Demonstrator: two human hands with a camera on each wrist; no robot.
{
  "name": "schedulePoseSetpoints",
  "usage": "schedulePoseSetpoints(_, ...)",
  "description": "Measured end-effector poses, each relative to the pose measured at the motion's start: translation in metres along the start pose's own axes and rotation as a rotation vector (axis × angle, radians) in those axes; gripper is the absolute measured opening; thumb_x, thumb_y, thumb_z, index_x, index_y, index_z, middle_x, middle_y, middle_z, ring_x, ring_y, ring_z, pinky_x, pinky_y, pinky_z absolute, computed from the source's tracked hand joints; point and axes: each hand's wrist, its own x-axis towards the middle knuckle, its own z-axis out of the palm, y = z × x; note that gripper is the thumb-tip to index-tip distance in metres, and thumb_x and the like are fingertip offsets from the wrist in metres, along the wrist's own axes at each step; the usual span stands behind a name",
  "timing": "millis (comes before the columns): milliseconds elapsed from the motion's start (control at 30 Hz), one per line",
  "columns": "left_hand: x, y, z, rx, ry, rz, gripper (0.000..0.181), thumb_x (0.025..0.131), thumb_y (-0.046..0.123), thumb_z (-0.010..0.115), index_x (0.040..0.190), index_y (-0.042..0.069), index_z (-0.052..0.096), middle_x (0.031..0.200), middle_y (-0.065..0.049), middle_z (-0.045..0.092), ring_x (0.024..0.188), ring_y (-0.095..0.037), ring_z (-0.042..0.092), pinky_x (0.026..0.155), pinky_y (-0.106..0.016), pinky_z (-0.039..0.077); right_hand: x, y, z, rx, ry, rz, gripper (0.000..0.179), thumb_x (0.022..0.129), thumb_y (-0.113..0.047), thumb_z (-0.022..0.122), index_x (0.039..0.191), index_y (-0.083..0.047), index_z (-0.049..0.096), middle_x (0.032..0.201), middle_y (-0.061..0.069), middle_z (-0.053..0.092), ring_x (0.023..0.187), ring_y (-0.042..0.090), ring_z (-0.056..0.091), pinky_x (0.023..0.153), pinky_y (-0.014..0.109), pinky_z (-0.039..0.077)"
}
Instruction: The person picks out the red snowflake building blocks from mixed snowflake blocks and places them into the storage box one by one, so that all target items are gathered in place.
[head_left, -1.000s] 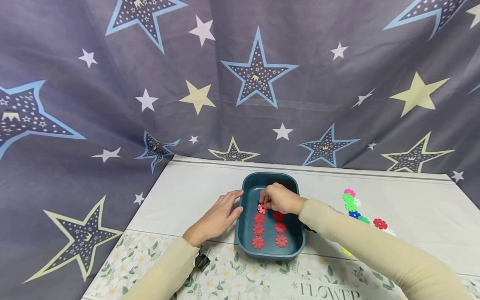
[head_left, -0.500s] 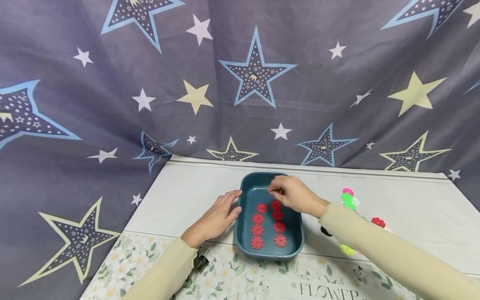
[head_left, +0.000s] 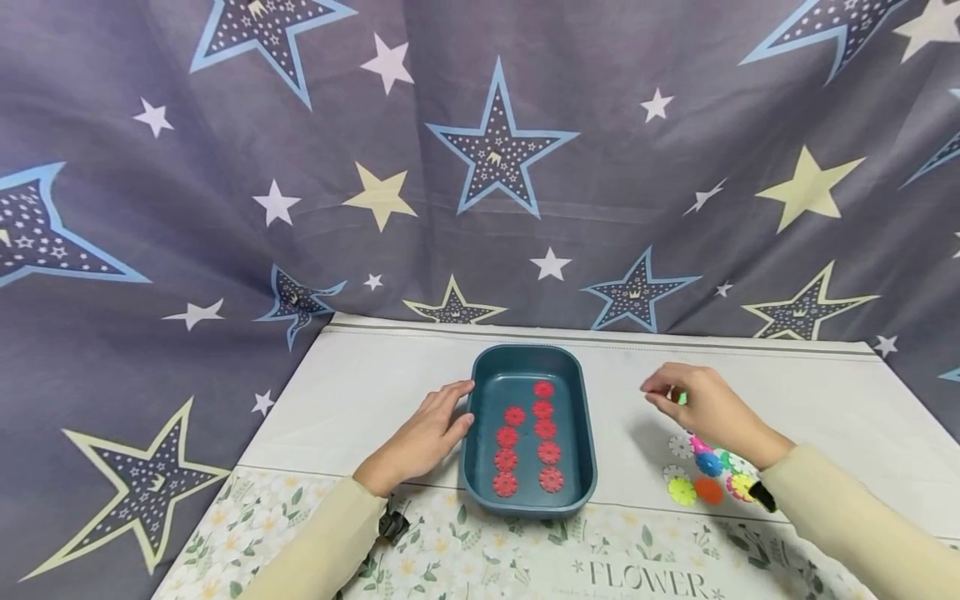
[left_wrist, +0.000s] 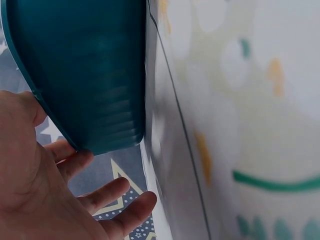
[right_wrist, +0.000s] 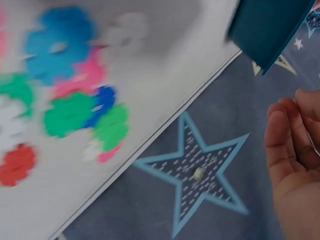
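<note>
A teal rectangular tray holds several red notched plastic discs in two lengthwise columns, the right one reaching farther back. My left hand rests at the tray's left rim with fingers extended; in the left wrist view, thumb and fingertips meet the rim of the tray. My right hand hovers over the table right of the tray, fingers bent loosely and nothing visible between them. Beneath and beside it lies a loose pile of coloured discs, partly hidden by the hand; the right wrist view shows a blue disc there.
A white table cover has a floral printed strip along the front. Behind and to the left hangs a grey curtain with stars. A yellow disc and an orange disc lie at the pile's near edge.
My right hand has left the tray and swung right to the coloured pile. Red discs now show at the far end of the right column. The left hand stays at the rim.
</note>
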Motion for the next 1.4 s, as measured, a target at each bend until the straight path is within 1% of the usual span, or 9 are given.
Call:
schedulePoseSetpoints(233, 0.000, -0.002, 0.001, 0.015, 0.000, 0.007, 0.054, 0.103, 0.039, 0.035, 0.149, 0.013, 0.028, 0.151, -0.002, 0.028, 0.137, -0.021, 0.025, 0.108, -0.041, 0.026, -0.039, 0.017, -0.021, -0.029, -0.014, 0.084, 0.026, 0.073, 0.007, 0.076, 0.088, -0.013, 0.070, 0.079, -0.008, 0.063, 0.068, 0.001, 0.055, 0.055, 0.023, 0.049)
schedulePoseSetpoints(333, -0.001, -0.002, 0.001, 0.020, -0.002, 0.006, 0.055, 0.103, 0.040, 0.035, 0.149, 0.013, 0.028, 0.151, -0.002, 0.027, 0.137, -0.021, 0.024, 0.107, -0.041, 0.027, -0.057, 0.029, -0.031, -0.037, -0.075, 0.184, 0.025, 0.073, 0.009, 0.074, 0.091, -0.008, 0.070, 0.082, -0.003, 0.064, 0.069, 0.005, 0.057, 0.056, 0.024, 0.049)
schedulePoseSetpoints(467, -0.001, -0.002, 0.001, 0.016, 0.007, 0.015, 0.054, 0.103, 0.038, 0.037, 0.149, 0.010, 0.029, 0.151, -0.004, 0.028, 0.137, -0.024, 0.025, 0.107, -0.043, 0.027, -0.080, 0.046, -0.040, -0.049, -0.204, 0.337, 0.021, 0.076, 0.007, 0.072, 0.095, -0.001, 0.070, 0.086, 0.002, 0.065, 0.070, 0.009, 0.058, 0.056, 0.026, 0.048)
schedulePoseSetpoints(600, -0.001, -0.003, 0.001, 0.011, 0.014, 0.013, 0.053, 0.103, 0.035, 0.039, 0.148, 0.009, 0.029, 0.150, -0.005, 0.029, 0.136, -0.026, 0.026, 0.106, -0.045, 0.028, -0.095, 0.060, -0.039, -0.064, -0.271, 0.418, 0.022, 0.078, 0.000, 0.073, 0.100, 0.000, 0.069, 0.087, 0.001, 0.063, 0.071, 0.011, 0.056, 0.058, 0.029, 0.046)
schedulePoseSetpoints(767, -0.001, -0.004, 0.002, 0.011, 0.014, 0.008, 0.053, 0.103, 0.036, 0.038, 0.148, 0.010, 0.029, 0.150, -0.005, 0.029, 0.136, -0.025, 0.027, 0.106, -0.045, 0.028, -0.101, 0.070, -0.031, -0.082, -0.283, 0.428, 0.027, 0.080, -0.007, 0.074, 0.105, -0.001, 0.068, 0.081, -0.002, 0.056, 0.068, 0.010, 0.046, 0.058, 0.029, 0.040)
schedulePoseSetpoints(900, -0.001, -0.004, 0.003, 0.019, 0.004, 0.002, 0.054, 0.103, 0.039, 0.036, 0.149, 0.011, 0.029, 0.150, -0.004, 0.029, 0.136, -0.024, 0.027, 0.106, -0.043, 0.028, -0.101, 0.072, -0.026, -0.064, -0.285, 0.418, 0.021, 0.080, -0.007, 0.074, 0.099, -0.003, 0.068, 0.077, -0.003, 0.051, 0.066, 0.011, 0.040, 0.056, 0.028, 0.034)
schedulePoseSetpoints(1000, -0.001, -0.004, 0.003, 0.016, 0.013, 0.010, 0.053, 0.103, 0.037, 0.037, 0.148, 0.011, 0.029, 0.150, -0.004, 0.029, 0.135, -0.024, 0.027, 0.106, -0.044, 0.028, -0.100, 0.072, -0.023, -0.051, -0.275, 0.422, 0.016, 0.079, -0.005, 0.074, 0.093, -0.006, 0.065, 0.075, -0.004, 0.051, 0.065, 0.011, 0.042, 0.056, 0.028, 0.035)
schedulePoseSetpoints(1133, -0.001, -0.002, 0.003, 0.017, 0.023, 0.022, 0.052, 0.103, 0.035, 0.038, 0.148, 0.011, 0.030, 0.150, -0.005, 0.030, 0.135, -0.025, 0.028, 0.106, -0.044, 0.029, -0.098, 0.071, -0.021, -0.035, -0.251, 0.430, 0.020, 0.078, 0.001, 0.073, 0.089, -0.009, 0.061, 0.075, -0.005, 0.054, 0.065, 0.009, 0.047, 0.057, 0.026, 0.040)
schedulePoseSetpoints(1400, 0.001, 0.000, 0.002, 0.031, 0.005, 0.009, 0.054, 0.103, 0.040, 0.035, 0.149, 0.014, 0.028, 0.151, -0.003, 0.028, 0.136, -0.023, 0.026, 0.107, -0.043, 0.028, -0.084, 0.055, -0.024, -0.023, -0.132, 0.330, 0.027, 0.076, 0.010, 0.072, 0.088, -0.013, 0.065, 0.078, -0.007, 0.062, 0.069, 0.006, 0.057, 0.059, 0.026, 0.048)
